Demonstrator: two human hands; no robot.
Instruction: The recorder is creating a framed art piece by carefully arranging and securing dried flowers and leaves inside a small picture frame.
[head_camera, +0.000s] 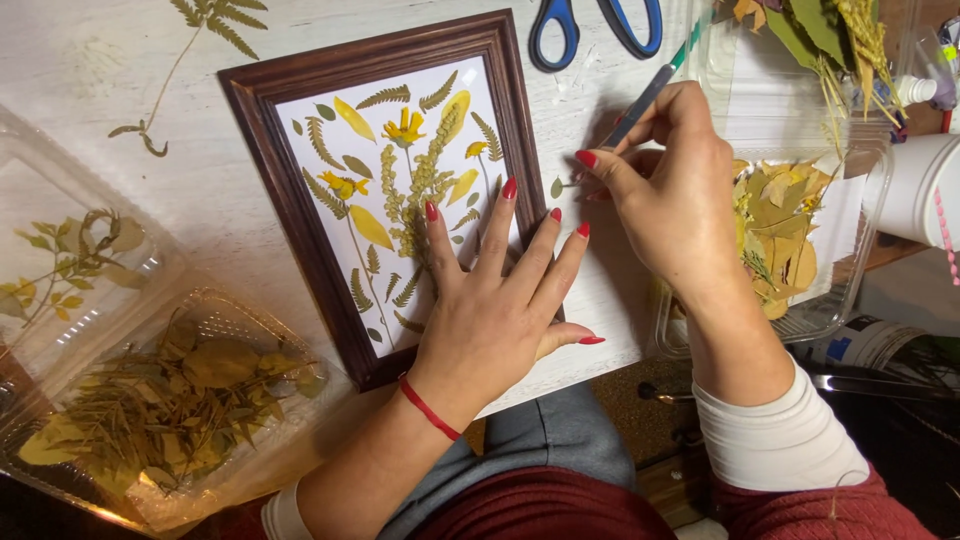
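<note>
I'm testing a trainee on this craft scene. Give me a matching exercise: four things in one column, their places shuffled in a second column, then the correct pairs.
Things:
1. scissors
2. left hand
3. right hand
4. tub of green-brown leaves

Places:
A. bottom left corner of the table
B. flat on the lower right corner of the wooden frame
C. top edge of the view, above the frame
D. right of the frame, gripping a thin tool

Pairs: 1-C, 2-B, 3-D, 4-A
</note>
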